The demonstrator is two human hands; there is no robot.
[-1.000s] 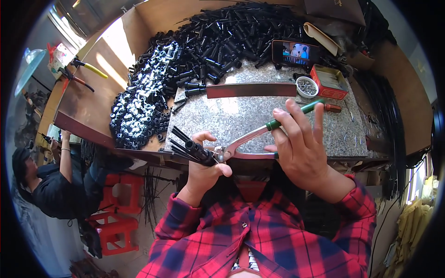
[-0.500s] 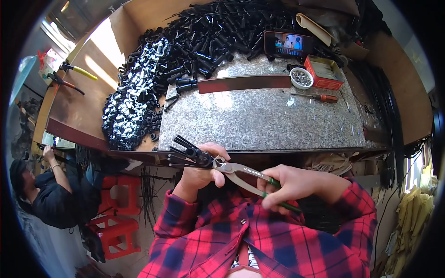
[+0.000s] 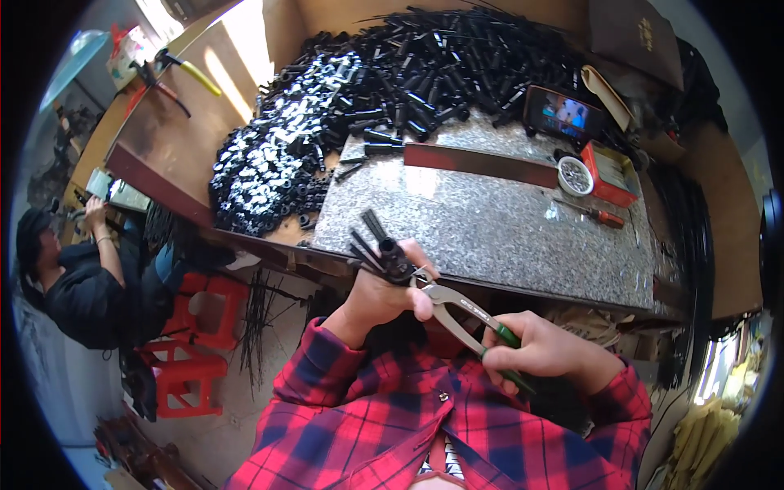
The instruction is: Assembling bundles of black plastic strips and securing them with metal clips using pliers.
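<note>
My left hand (image 3: 377, 300) is closed around a black tubular part (image 3: 394, 260) with several thin black rods (image 3: 366, 245) fanning out from it. Green-handled pincers (image 3: 451, 300) are gripped in my right hand (image 3: 535, 347), its fingers wrapped round the handles. The pincers' jaws meet the near end of the black part, beside my left thumb, where a bit of thin shiny wire shows. Both hands are in front of my body, close to the table's near edge. My left fingers partly hide the black part.
Behind my hands lies a speckled stone slab (image 3: 482, 220) bearing a dark red strip (image 3: 482, 163), a screwdriver (image 3: 600, 215), a white bowl (image 3: 575, 175), a red box (image 3: 611, 173) and a phone (image 3: 563, 113). Black parts (image 3: 441, 73) heap behind; a person (image 3: 86, 278) sits at left.
The view has swung, so the table appears tilted and shifted right. My hands keep the same hold, with the pincers' jaws still at the black part.
</note>
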